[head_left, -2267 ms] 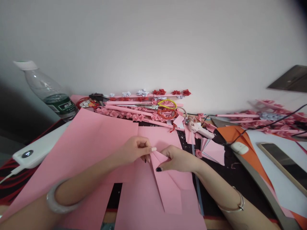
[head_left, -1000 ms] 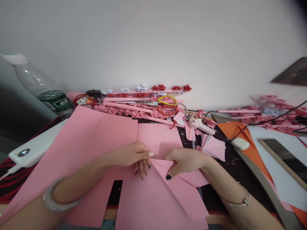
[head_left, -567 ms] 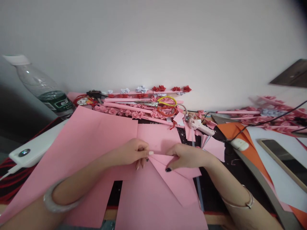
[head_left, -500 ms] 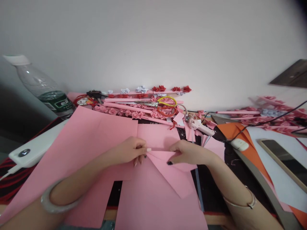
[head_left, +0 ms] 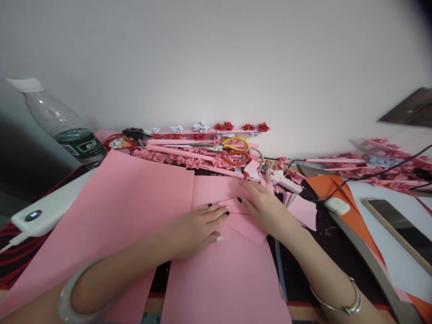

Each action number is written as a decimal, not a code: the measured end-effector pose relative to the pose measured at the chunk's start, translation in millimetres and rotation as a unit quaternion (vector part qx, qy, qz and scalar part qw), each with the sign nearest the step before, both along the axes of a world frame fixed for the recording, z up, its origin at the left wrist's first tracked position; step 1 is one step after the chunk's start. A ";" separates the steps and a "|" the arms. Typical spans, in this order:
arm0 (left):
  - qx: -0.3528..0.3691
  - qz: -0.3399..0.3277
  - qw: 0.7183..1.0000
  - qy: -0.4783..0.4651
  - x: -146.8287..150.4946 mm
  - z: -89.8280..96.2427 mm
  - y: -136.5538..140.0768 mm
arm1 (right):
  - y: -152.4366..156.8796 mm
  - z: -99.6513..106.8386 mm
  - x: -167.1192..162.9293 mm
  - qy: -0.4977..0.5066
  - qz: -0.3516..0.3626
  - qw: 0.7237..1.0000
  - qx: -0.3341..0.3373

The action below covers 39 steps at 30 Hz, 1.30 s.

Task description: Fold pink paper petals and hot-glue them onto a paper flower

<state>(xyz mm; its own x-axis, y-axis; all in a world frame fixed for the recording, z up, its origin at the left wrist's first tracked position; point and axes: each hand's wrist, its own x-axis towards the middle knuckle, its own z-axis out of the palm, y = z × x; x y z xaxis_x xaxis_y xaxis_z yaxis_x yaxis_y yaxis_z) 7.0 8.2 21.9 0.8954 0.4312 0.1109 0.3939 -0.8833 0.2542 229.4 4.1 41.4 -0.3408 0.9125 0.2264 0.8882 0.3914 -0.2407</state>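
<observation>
A folded piece of pink paper point(head_left: 248, 227) lies on a large pink sheet point(head_left: 229, 279) in front of me. My left hand point(head_left: 199, 229) rests flat with its fingers stretched out, their tips on the left part of the folded paper. My right hand point(head_left: 263, 207) lies on the paper's right side, thumb apart from the stretched fingers. Both hands press down rather than grip. Part of the folded paper is hidden under them. Another large pink sheet point(head_left: 145, 193) lies to the left, partly beneath my left forearm.
Scissors point(head_left: 236, 144) rest on paper flower stems point(head_left: 182, 150) by the wall. A glue gun point(head_left: 281, 180) lies behind my right hand. On the left are a bottle point(head_left: 81, 139) and a white power bank point(head_left: 50, 202); on the right, a phone point(head_left: 398, 229) and orange paper point(head_left: 354, 211).
My left hand has gone from pinching the folded paper's edge to lying flat on it. My right hand has moved slightly up and opened. The paper's lower flap no longer points down.
</observation>
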 end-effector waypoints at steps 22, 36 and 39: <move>-0.007 -0.012 0.999 0.040 -12.7 9.5 0.9 | 20.3 -5.2 -5.9 0.037 0.026 0.993 -0.106; -0.016 0.022 0.999 0.035 -15.4 2.9 -8.4 | -6.5 -10.0 -24.6 -0.120 0.061 0.989 0.052; -0.014 0.041 0.999 0.015 -18.0 0.1 -9.5 | -12.2 -17.4 -23.6 -0.108 0.083 0.988 0.075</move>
